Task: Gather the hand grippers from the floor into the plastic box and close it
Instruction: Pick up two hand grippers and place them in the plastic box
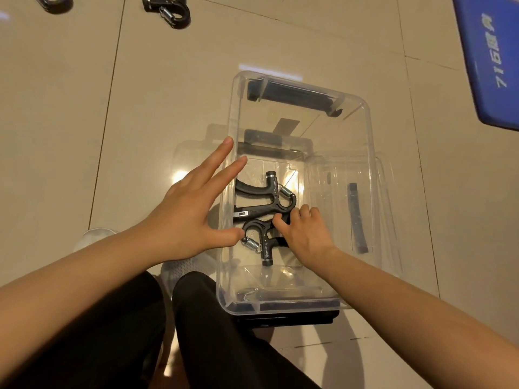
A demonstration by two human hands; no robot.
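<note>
A clear plastic box (368, 153) stands open on the tiled floor in front of me. Two black hand grippers with steel springs lie on its bottom: one (264, 197) farther in, one (259, 237) nearer me. My right hand (306, 234) reaches inside the box and its curled fingers hold the nearer gripper's handle. My left hand (191, 209) is spread flat with straight fingers against the box's left wall, outside it. More black hand grippers lie on the floor at the far top: one (168, 9) near the middle, one (53, 1) at the left edge.
A blue sign or mat (488, 57) with white characters lies at the top right. The box's clear lid (387, 192) with black latches lies under and beside the box. My legs in black trousers and white shoes (179, 270) are next to the box's near left corner.
</note>
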